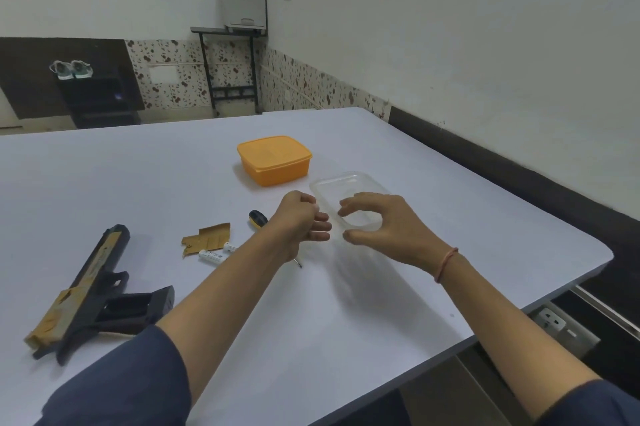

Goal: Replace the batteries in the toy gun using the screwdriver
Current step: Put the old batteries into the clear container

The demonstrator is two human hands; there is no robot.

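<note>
1. Black and tan, the toy gun (98,283) lies at our near left on the bench (450,218), its open battery bay facing right.
2. Two white batteries (214,254) lie just beside the loose cover (207,237), long axes roughly left-to-right. They sit left of and nearer than our left hand (304,221), the closer hand.
3. Left fingers (320,226) are curled; whether they pinch anything we cannot tell.
4. Our right hand (377,228) hovers over the clear tray (349,183), fingers curved and apart.

No words or numbers can be read. The batteries (212,255) have tiny print and the gun (101,257) has a small mark, but both are too blurry.
</note>
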